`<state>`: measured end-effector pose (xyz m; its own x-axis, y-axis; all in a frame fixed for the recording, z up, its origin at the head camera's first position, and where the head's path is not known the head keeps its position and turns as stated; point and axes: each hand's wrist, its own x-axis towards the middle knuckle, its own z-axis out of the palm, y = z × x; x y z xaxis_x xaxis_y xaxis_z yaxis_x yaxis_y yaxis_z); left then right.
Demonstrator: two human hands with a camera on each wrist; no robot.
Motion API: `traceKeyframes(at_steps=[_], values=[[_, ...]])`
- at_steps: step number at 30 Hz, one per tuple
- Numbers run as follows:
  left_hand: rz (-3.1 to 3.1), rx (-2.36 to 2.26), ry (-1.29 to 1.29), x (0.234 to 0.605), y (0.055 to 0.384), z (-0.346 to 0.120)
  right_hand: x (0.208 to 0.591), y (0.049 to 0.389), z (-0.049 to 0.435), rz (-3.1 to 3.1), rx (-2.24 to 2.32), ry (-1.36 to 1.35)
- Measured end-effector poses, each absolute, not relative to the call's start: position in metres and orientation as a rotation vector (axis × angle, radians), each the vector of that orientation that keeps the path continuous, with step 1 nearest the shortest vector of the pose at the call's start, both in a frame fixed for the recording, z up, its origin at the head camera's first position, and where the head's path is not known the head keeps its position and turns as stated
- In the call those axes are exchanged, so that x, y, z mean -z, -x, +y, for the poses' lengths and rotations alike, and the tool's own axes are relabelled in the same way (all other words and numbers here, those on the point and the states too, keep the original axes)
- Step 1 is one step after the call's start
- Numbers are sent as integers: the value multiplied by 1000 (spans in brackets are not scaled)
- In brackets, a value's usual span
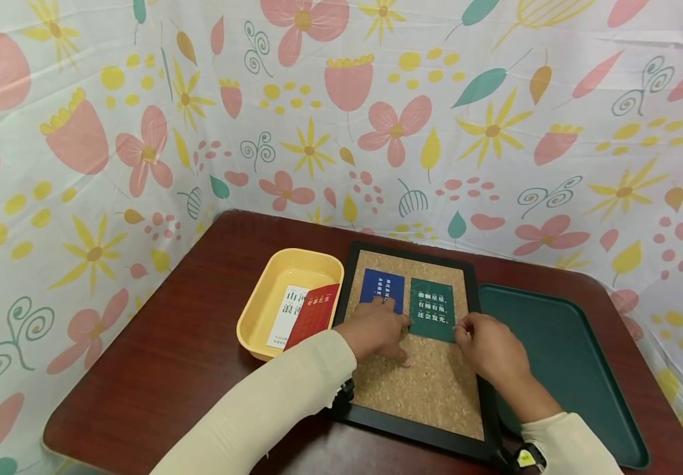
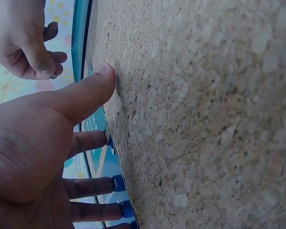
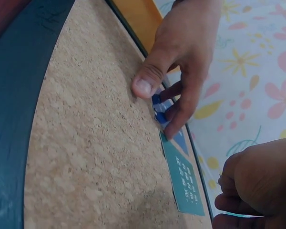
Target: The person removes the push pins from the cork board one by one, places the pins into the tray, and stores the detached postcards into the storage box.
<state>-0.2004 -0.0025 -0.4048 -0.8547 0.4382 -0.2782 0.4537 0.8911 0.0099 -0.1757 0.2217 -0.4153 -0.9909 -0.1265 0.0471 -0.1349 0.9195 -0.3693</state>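
A blue card [image 1: 393, 282] and a green card [image 1: 432, 297] with white writing lie side by side on a black-framed cork board [image 1: 430, 396]. My left hand [image 1: 377, 330] rests over the lower part of the blue card, fingers extended. One fingertip touches near the green card's lower left corner, and the thumb lies over bare cork. At the green card's lower right edge is my right hand [image 1: 489, 346], thumb and fingers curled together. They pinch a tiny pin [image 2: 53, 76], mostly hidden; its thin tip shows faintly in the right wrist view.
Left of the board stands a yellow tray [image 1: 252, 316] holding a white card [image 1: 280, 323] and a red card [image 1: 315, 316]. A dark green tray [image 1: 567, 369] lies at the right, partly beneath my right forearm. Flowered cloth hangs behind the brown table [image 1: 169, 369].
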Motion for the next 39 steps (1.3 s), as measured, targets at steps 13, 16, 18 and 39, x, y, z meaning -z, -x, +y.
traceKeyframes(at_steps=[13,16,18,39], values=[[2781,80,-654,405,201,-2,416,173,233,-3048,-581,-196],[2781,83,-660,405,201,-2,415,172,235,-3054,-568,-185],[2783,83,-663,406,201,-2,415,171,236,-3061,-564,-174],[2787,53,-672,405,200,-2,414,170,256,-3057,-518,-131]])
